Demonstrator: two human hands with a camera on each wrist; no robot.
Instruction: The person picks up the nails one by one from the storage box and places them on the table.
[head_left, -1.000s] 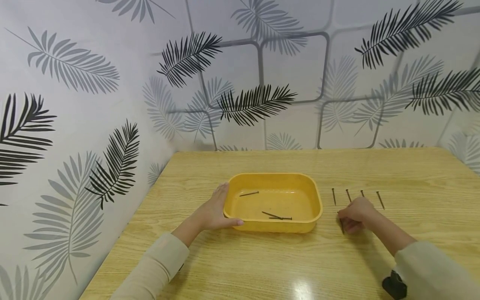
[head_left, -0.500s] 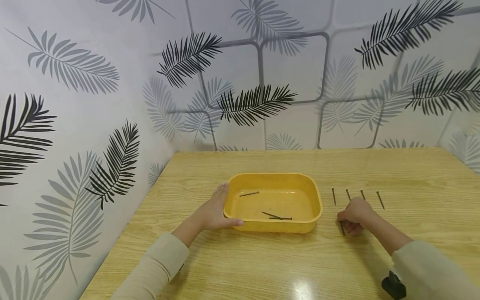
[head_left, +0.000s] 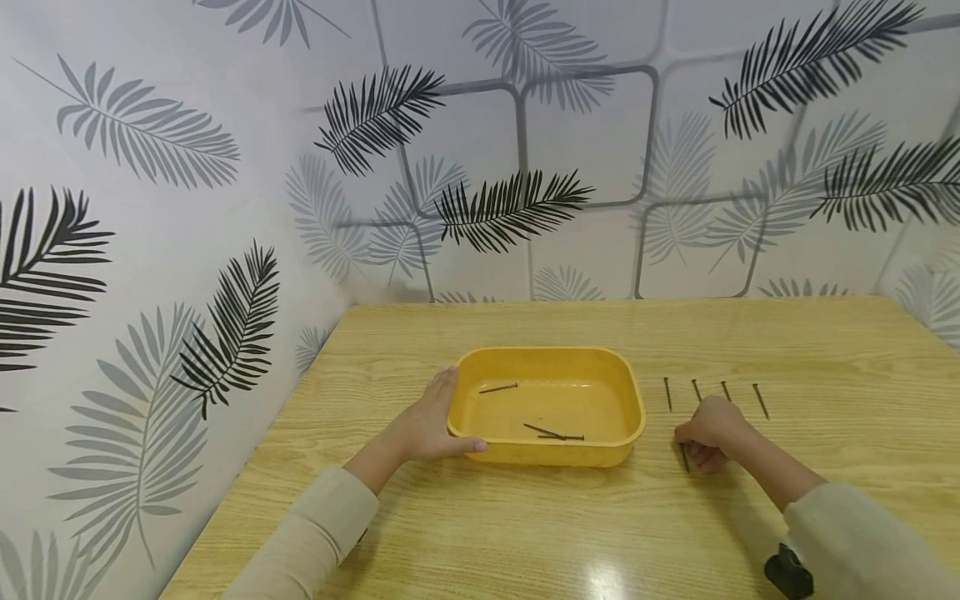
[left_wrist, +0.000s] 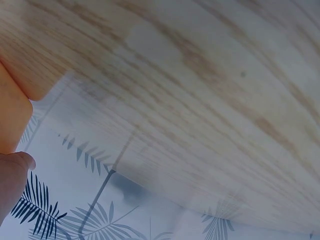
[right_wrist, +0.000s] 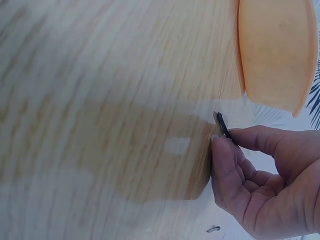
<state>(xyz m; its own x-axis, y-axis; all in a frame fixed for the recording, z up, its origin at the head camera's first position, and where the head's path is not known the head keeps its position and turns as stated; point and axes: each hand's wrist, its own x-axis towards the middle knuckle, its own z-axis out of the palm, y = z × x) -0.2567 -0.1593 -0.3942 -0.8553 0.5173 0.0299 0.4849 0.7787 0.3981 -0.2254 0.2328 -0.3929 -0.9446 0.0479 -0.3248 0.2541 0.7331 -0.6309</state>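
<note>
My left hand (head_left: 426, 423) grips the left end of a yellow plastic tray (head_left: 555, 454), thumb along its front wall and fingers around the left side. Inside the tray lie a single nail (head_left: 498, 387) near the left and two crossed nails (head_left: 561, 436) by the front wall. To the right of the tray, my right hand (head_left: 712, 432) pinches another dark nail (right_wrist: 222, 122) between thumb and fingertips, low against the tabletop. Its other fingers are curled in. Just beyond this hand several nails (head_left: 761, 401) lie in a row, some partly hidden behind it.
The light wooden table (head_left: 480, 533) meets a leaf-patterned wall (head_left: 585, 258) at the back and left. A small black object (head_left: 789, 572) shows beside the right sleeve (head_left: 855, 533).
My right hand has shifted very slightly toward me with the nail, staying close to the tabletop. My left hand and the tray have not moved.
</note>
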